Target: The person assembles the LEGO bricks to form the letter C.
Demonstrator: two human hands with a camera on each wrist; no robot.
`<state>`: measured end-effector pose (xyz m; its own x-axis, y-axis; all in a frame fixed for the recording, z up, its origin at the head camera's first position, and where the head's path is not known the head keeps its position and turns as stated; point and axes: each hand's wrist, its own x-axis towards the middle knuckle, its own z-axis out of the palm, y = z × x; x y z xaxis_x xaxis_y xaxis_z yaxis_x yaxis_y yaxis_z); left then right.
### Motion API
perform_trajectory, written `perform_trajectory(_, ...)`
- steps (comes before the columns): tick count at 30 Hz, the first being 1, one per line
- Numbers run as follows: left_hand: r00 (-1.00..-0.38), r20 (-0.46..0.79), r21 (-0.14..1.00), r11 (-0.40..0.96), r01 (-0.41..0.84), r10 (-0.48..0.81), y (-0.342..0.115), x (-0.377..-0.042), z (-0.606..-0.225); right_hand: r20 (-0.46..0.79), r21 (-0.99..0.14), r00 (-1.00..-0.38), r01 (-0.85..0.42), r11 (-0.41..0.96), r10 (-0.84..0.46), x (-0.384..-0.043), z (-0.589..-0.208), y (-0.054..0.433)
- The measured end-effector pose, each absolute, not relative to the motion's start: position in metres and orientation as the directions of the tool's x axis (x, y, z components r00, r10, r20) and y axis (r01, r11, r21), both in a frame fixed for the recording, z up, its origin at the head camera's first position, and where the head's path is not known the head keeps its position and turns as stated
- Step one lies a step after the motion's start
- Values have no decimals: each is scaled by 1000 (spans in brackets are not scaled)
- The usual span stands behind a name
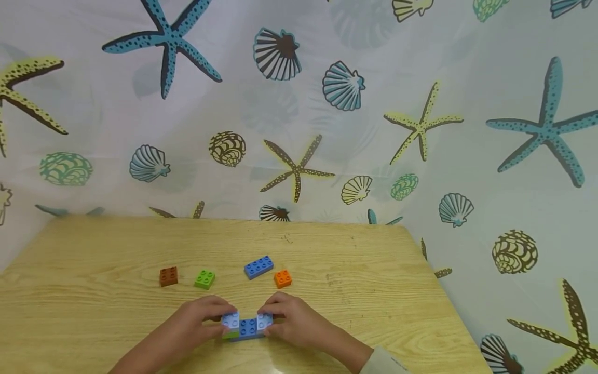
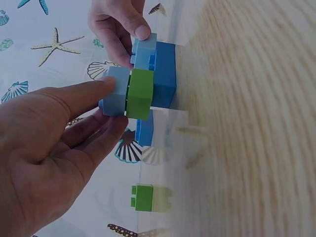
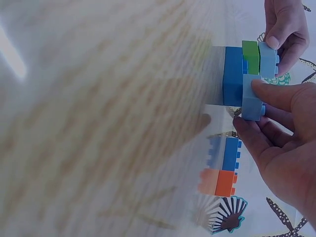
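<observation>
A blue building brick [image 1: 248, 328] lies on the table with its middle studs bare. On its left end sits a green brick [image 2: 140, 94], topped by a light blue brick [image 2: 115, 92]; a thin dark seam runs between those two. Thumb and fingers of my left hand [image 1: 198, 318] pinch this upper brick by its sides. Another light blue brick [image 3: 252, 98] stands directly on the blue brick's right end, pinched between the thumb and fingers of my right hand [image 1: 295, 321].
Farther back on the wooden table [image 1: 374, 291] lie loose bricks: brown [image 1: 168, 276], green [image 1: 204, 279], long blue [image 1: 259, 267] and orange [image 1: 282, 279]. A curtain [image 1: 308, 114] printed with shells and starfish hangs behind the table and along its right side.
</observation>
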<state>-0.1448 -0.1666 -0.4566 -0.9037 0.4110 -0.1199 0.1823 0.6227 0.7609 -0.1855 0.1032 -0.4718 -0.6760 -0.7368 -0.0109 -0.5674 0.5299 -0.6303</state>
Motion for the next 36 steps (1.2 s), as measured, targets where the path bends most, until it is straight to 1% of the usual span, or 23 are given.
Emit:
perform_trajectory(4,-905,-132,769,617,164,405,-166,-145,-457,-12,-627,-676,-568,532,-737,-185,-471,103)
perform_trajectory(7,-895,-125,809,566,158,429,-169,-145,-459,-14,-628,-678,-566,534,-735,-185,-471,103)
perform_trajectory(9,-891,-130,841,524,133,435,-172,-145,-460,-12,-628,-678,-566,533,-735,-185,-470,103)
perform_trajectory(12,-900,-138,875,477,85,414,-178,-147,-461,-12,-627,-678,-568,534,-735,-184,-469,103)
perform_trajectory(14,-911,-139,878,474,68,388,-183,-150,-460,-18,-629,-680,-562,537,-733,-184,-468,103)
perform_trajectory(23,-955,-46,832,540,125,293,-207,-169,-462,-31,-641,-679,-549,536,-734,-184,-468,104)
perform_trajectory(31,-958,36,773,600,207,283,-221,-192,-474,-31,-632,-678,-556,540,-735,-184,-469,105)
perform_trajectory(36,-961,36,751,627,208,275,-226,-203,-482,-33,-633,-680,-553,542,-733,-184,-469,105)
